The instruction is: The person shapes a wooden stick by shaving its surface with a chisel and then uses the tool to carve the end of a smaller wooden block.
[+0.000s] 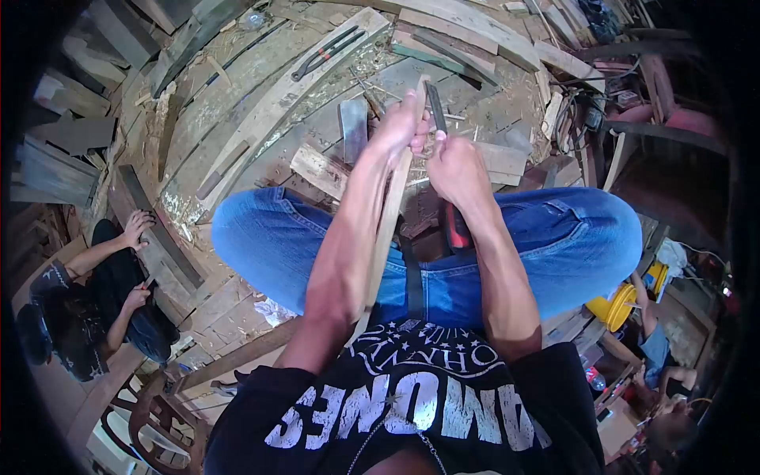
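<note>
My left hand (402, 125) is closed around the upper part of a long, narrow wooden strip (389, 218), which runs back between my forearms toward my chest. My right hand (459, 170) is a fist around a hand tool with a dark flat blade (435, 104) and a red-and-black handle end (455, 227). The blade lies close beside the strip's far end, just right of my left fingers. Beyond the hands, wood pieces, a grey block (353, 131) and a pale board (321, 170) lie on the floor.
A curved plank (273, 107) carries long-handled pincers (328, 53) and a chisel-like tool (223, 170). Shavings and offcuts litter the floor. A person (75, 309) sits at left near a dark beam (162, 229); another person (655, 348) is at right by a yellow bucket (612, 307).
</note>
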A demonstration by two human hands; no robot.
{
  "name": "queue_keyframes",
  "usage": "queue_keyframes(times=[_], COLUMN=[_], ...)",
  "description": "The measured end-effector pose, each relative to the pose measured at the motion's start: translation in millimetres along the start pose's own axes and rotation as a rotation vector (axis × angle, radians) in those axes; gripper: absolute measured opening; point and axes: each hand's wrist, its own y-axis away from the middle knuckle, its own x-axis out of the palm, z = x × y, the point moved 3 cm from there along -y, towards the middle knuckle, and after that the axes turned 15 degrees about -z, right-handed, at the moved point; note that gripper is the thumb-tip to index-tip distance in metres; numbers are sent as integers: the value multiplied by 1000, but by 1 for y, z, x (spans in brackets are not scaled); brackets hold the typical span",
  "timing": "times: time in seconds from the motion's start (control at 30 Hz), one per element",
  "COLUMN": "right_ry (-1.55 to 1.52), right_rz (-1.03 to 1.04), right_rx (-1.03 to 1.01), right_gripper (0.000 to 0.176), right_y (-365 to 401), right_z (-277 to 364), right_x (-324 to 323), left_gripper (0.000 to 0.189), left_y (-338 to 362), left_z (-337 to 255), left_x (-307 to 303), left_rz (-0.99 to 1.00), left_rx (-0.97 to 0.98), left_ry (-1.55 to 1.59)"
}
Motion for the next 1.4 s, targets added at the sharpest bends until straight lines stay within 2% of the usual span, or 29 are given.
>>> queue_keyframes(times=[0.13,0.2,0.23,0.27,0.37,0.47,0.53,0.63,0.73,0.87,1.0,1.13,1.23,1.33,1.4], right_ry=[-21,-44,-51,-2,19,-30,-94,-89,-144,-142,-147,-66,-17,12,17], right_rz=[-114,-126,-137,-118,-127,-138,-93,-45,-22,26,32,4,23,34,43], right_rx=[-49,61,111,60,101,83,137,99,49,81,75,-12,-25,-25,-17], right_gripper=[47,51,54,51,47,47,46,45,42,38,36,36,37,38,38], right_y=[-3,-19,-39,-48,-33,-22,-14,2,13,20,22,25,29,27,26], right_z=[3,3,-2,-6,-19,-19,-13,-2,-1,-5,0,10,11,11,11], right_x=[4,-2,-5,-8,-13,-10,-15,-24,-24,-23,-23,-32,-31,-30,-27], left_gripper=[44,44,44,45,46,46,50,61,64,62,55,52,49,49,49], left_y=[-1,8,7,7,6,12,15,14,14,14,12,14,12,8,6], left_z=[1,10,7,8,8,3,-3,-10,-12,-15,-15,-16,-14,-10,-7], left_x=[4,10,6,-1,-3,-1,-1,-4,-8,-7,-6,-3,-3,1,3], left_rz=[-16,-87,-90,-53,80,112,136,73,17,13,33,94,8,1,-79], left_rx=[-17,87,93,46,-67,-96,-81,33,87,180,91,51,12,61,72], left_ry=[55,-176,-186,-92,148,121,133,125,32,25,59,138,95,25,-35])
